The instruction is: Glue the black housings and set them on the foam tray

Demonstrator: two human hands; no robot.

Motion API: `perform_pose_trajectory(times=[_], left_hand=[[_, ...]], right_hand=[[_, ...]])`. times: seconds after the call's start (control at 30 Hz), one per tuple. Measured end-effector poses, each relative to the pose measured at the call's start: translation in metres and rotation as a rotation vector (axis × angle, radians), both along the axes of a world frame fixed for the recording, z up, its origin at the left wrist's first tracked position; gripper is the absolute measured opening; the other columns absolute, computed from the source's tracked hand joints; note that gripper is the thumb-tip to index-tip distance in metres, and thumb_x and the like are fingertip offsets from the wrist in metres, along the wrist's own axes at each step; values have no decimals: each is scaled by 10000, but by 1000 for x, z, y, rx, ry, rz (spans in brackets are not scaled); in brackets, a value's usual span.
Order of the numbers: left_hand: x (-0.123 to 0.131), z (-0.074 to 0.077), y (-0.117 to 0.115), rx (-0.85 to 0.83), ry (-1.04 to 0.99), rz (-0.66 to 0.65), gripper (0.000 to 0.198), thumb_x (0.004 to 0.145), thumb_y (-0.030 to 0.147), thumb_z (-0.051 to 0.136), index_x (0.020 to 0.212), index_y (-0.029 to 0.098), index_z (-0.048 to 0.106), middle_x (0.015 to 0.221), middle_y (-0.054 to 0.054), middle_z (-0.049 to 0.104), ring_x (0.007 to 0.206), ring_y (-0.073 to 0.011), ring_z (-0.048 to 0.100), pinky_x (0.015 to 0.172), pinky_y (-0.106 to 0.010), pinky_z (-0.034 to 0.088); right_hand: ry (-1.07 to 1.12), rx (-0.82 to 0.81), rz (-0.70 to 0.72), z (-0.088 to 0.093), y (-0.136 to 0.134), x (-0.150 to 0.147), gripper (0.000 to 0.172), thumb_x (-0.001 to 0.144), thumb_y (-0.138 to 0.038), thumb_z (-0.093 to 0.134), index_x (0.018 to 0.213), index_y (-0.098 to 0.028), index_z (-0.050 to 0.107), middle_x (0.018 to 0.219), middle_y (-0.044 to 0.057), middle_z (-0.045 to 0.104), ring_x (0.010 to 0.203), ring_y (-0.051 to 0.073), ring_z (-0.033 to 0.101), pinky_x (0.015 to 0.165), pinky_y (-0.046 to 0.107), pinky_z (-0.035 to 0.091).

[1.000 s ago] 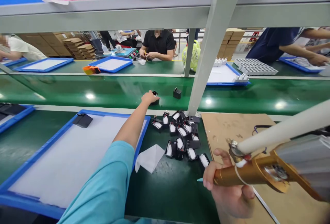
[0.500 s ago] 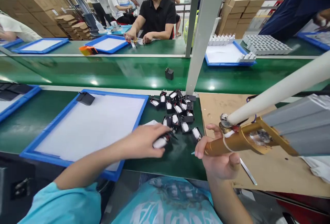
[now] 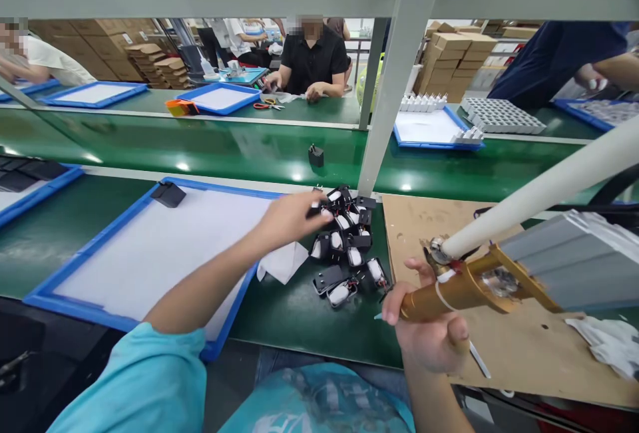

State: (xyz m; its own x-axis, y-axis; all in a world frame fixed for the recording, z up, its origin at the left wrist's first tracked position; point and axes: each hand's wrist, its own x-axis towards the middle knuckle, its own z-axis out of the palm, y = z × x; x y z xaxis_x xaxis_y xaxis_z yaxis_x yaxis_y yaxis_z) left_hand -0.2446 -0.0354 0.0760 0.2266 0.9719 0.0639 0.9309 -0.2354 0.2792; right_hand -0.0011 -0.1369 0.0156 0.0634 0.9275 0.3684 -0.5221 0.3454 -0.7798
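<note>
Hands over black plastic parts with white inserts (image 3: 345, 248) on green desk (image 3: 299, 316).
Left hand (image 3: 292, 219) pinches one at the heap's far edge, best lifted straight up; right hand (image 3: 432, 338) grips golden metal tool (image 3: 464, 290).

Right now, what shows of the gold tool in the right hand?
The gold tool is a metal-looking barrel lying nearly level, thin tip pointing left. A white band wraps it, a white tube joins its top, a grey ribbed block sits behind. The right hand grips its front end above the cardboard sheet.
</note>
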Motion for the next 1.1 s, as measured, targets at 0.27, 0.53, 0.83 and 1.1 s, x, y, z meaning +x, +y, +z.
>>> perform_pose_trajectory(times=[0.27,0.53,0.83,1.1], left_hand=[[-50,-49,202,-40,-107,487,989,791,487,689,1503,87,132,1442,-269,396,1324,-351,441,1021,-371,400],[-66,-47,222,-17,-181,527,832,795,388,688,1442,79,267,1276,-219,594,1223,-312,553,1009,-368,426],[-87,38,-23,24,-303,117,799,641,611,718,1338,379,406,1179,-11,670,1084,-264,653,917,-371,540],[-5,-50,-163,-320,-238,-88,571,832,472,588,1346,298,410,1279,-68,625,1069,-288,656,879,-376,548]], right_hand=[[71,-75,68,-7,-7,7,496,830,-655,490,1192,-319,547,1158,99,624,452,136,589,359,320,468],[67,-126,140,-15,-3,13,652,727,-747,555,1176,-274,552,703,33,651,376,175,519,299,302,369],[-14,-92,59,3,1,8,508,824,-656,468,1103,-246,580,931,62,639,421,119,523,350,295,406],[-2,-1,-66,7,-4,5,349,854,-552,477,1070,-289,552,1207,48,570,432,78,547,342,284,430]])
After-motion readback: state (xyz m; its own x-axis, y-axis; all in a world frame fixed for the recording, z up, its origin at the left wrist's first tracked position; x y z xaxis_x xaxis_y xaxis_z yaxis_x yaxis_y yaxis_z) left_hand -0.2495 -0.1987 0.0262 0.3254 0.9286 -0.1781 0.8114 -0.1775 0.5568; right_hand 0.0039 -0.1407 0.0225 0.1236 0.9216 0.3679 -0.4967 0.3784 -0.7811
